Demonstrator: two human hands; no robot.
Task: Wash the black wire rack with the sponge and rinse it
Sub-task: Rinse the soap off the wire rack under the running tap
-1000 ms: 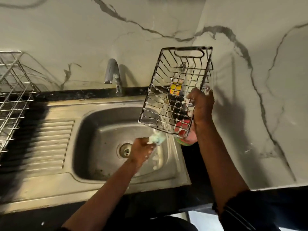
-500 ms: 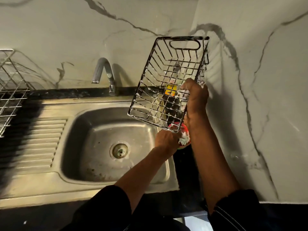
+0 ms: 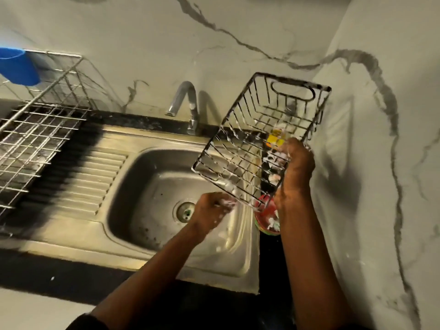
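Left hand point(image 3: 210, 209): moved from black wire rack's point(image 3: 250, 151) right corner to its near edge (foamy).
Blue cup point(image 3: 16, 66): newly in view.

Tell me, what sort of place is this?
Probably a home kitchen: a stainless steel sink with a ribbed drainboard, a tap at the marble-patterned wall, and a wire dish drainer alongside.

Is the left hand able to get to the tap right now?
Probably yes. The left hand is over the sink, and nothing stands between it and the tap; the black wire rack hangs off to the right. It grips the sponge, though.
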